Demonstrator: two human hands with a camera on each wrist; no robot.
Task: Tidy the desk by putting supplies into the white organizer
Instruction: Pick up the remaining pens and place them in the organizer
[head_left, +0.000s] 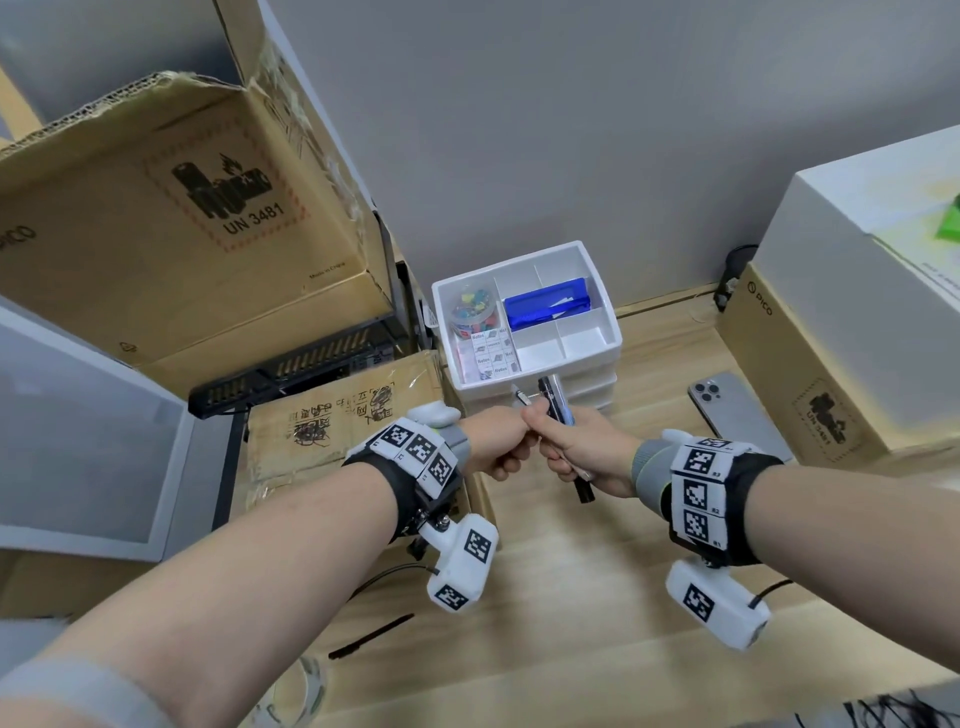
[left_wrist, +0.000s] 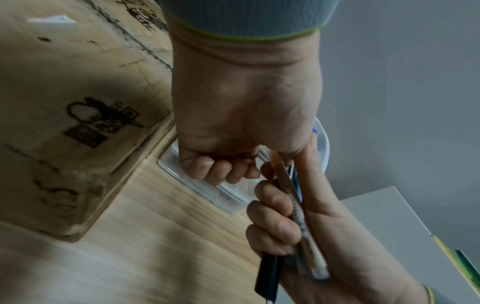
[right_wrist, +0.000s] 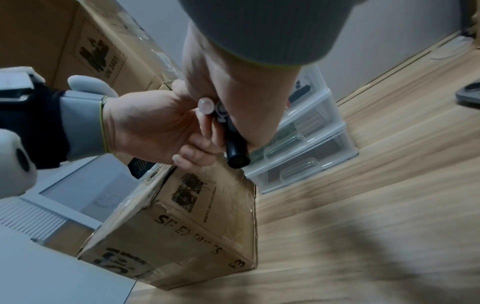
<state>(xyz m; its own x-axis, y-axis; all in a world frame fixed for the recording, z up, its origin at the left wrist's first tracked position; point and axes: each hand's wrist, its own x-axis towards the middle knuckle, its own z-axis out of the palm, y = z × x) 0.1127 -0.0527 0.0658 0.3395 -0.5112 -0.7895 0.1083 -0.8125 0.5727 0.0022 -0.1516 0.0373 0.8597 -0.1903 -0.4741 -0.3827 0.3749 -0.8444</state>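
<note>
White organizer (head_left: 602, 340) — blue case (head_left: 548, 307) inside; black marker (head_left: 582, 486); grey phone (head_left: 735, 402).

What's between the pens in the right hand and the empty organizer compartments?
Nothing visible. The right hand grips the pens at the white organizer's front edge; the front-right compartments are open and bare. The left hand touches the pens from the side.

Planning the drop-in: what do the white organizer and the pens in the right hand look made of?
White organizer: likely smooth moulded plastic, with glossy thin walls; its drawers look translucent. Pens in the right hand: probably plastic, one barrel clear, one matte black.
</note>
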